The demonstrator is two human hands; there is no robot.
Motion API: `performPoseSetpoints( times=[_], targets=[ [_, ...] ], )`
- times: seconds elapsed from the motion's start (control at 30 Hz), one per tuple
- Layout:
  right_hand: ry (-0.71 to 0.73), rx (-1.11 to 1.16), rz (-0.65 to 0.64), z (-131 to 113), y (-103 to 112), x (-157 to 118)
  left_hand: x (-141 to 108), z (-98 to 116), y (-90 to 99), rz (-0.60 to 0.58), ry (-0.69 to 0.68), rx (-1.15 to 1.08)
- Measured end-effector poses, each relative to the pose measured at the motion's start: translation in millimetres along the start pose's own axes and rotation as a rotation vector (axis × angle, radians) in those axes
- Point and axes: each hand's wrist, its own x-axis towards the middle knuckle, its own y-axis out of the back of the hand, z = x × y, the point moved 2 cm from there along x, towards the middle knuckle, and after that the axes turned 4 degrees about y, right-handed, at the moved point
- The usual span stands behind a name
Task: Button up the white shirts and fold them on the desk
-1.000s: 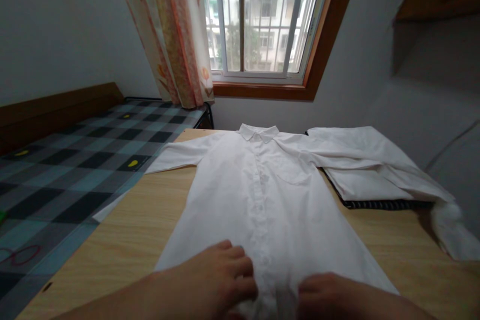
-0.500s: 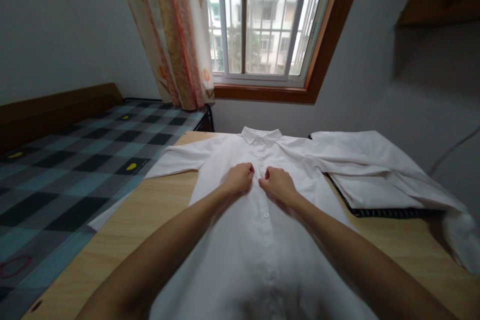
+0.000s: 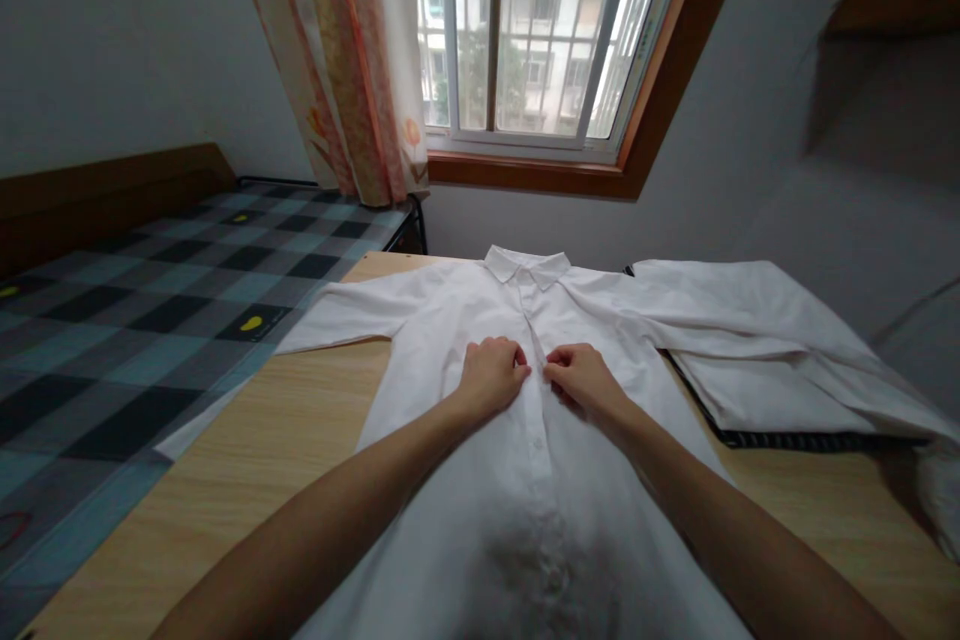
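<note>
A white button-up shirt (image 3: 457, 480) lies front up, its collar toward the window and one sleeve out to each side. My left hand (image 3: 495, 375) pinches the left side of the front opening at chest height. Just across the narrow gap, my right hand (image 3: 581, 378) has its fingers closed on the other edge of the placket. Below the hands, a small button (image 3: 537, 442) shows on the front strip. The fingertips are partly hidden, so whether a button sits between them cannot be made out.
The shirt rests on a light wooden table (image 3: 300, 420). A bed with a checked cover (image 3: 150, 340) adjoins on the left. At right, folded white cloth (image 3: 765, 390) lies on something black under the sleeve. A curtain (image 3: 352, 70) and a barred window (image 3: 540, 50) are behind.
Both hands stay pinched on the placket and appear slightly further right and lower in the view. The camera view has shifted a little, and the front opening between the hands shows more clearly.
</note>
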Motion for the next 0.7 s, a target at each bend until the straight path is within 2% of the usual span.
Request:
performPoseSetpoints(
  times=[0.17,0.3,0.47,0.7],
  targets=[
    [-0.05,0.142,-0.019,5,-4,-2,-4,6,3.0,0.003,-0.026,0.058],
    [-0.015,0.194,0.014,3,-7,-5,-2,1,1.1,-0.006,-0.003,-0.044],
    [0.046,0.184,0.026,-2,-7,-7,3,-6,-0.8,-0.029,0.05,-0.203],
    [0.048,0.156,0.033,-9,-6,-10,1,-3,3.8,-0.056,0.1,-0.249]
  ],
)
